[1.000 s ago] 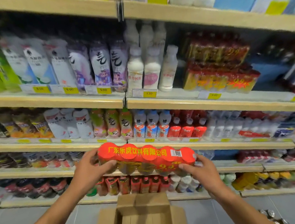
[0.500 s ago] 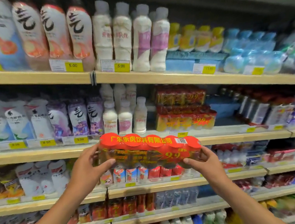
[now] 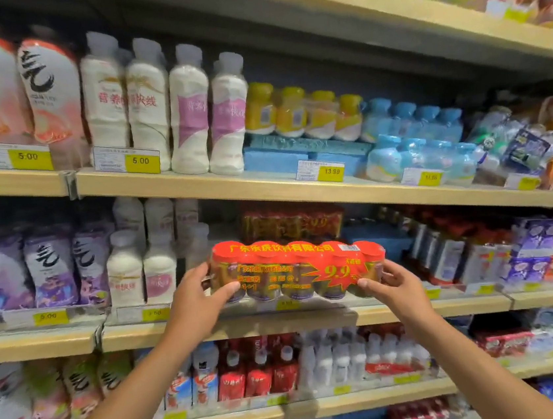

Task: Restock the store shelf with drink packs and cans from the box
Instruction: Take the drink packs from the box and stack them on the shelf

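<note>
**A:** Where is the drink pack [image 3: 295,269]?

**B:** Up in front of the middle shelf [image 3: 451,306], right at its front edge. It is a shrink-wrapped row of small bottles, red on top with yellow lettering and a "9.9" burst on the front. It lies level, with its long side along the shelf edge.

**A:** Is it resting on the board?

**B:** I can't tell. Its underside sits just at the lip, and the hands cover both ends.

**A:** How do the hands hold it?

**B:** The left hand [image 3: 196,301] grips the left end, thumb pressed across the front and the other fingers wrapped behind, out of sight. The right hand [image 3: 398,288] grips the right end, thumb on the lower front corner and fingers curled round the side.

**A:** What is behind it?

**B:** Stacked red packs [image 3: 290,223] that look alike, further back on the same shelf. Left of them stand white bottles [image 3: 141,276], and beyond those, purple-labelled bottles [image 3: 51,269]. A yellow price tag [image 3: 156,314] hangs on the front edge below the white bottles.

**A:** And the shelf above?

**B:** Tall white bottles with pink bands [image 3: 188,116], then yellow-capped packs [image 3: 302,113], and blue packs [image 3: 410,125] toward the right end.
</note>
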`<state>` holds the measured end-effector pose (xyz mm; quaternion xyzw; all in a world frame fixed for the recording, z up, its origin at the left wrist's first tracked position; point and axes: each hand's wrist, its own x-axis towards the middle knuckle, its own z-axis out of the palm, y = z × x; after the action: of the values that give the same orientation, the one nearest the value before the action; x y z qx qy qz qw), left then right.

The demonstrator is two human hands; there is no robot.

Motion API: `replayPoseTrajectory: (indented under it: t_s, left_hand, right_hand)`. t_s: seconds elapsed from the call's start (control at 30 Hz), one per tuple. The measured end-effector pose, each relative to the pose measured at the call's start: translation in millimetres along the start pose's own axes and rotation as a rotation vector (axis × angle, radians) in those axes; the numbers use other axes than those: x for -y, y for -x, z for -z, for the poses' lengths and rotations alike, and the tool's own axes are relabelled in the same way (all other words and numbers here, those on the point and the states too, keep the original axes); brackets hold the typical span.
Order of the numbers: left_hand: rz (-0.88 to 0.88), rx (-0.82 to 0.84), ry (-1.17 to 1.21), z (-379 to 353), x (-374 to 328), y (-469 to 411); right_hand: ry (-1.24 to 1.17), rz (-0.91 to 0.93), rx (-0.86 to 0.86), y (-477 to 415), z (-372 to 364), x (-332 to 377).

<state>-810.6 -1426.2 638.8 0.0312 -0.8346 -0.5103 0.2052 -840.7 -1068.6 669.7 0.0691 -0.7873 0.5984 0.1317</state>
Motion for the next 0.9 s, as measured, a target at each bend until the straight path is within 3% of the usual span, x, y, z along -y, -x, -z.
replayPoseTrajectory:
  t_s: [0.1,0.43,0.57,0.73,0.9]
  left_hand:
    - [-0.002,-0.011,0.03,-26.6,-15.4,-25.0]
    - [0.225,-0.117,-0.139,-77.5,-30.4,-95.2]
    - [0.32,-0.08,-0.21,-86.6,-19.4,-127.5]
    - [0.136,-0.108,-0.253,-91.6,-16.2,-158.9]
    - [0.141,-0.116,-0.292,-96.3,-21.9,-165.4]
  right_hand:
    - [0.028,-0.024,-0.025,-36.4,13.2,-15.6]
    - [0.083,-0.116,-0.049,-137.2,22.4,-47.3]
    - [0.027,-0.134,-0.001,-169.8,15.4,-56.7]
    - [0.235,-0.047,0.061,-203.5,1.1,-58.8]
    - [0.247,-0.04,0.069,-239.6,-3.5,-81.8]
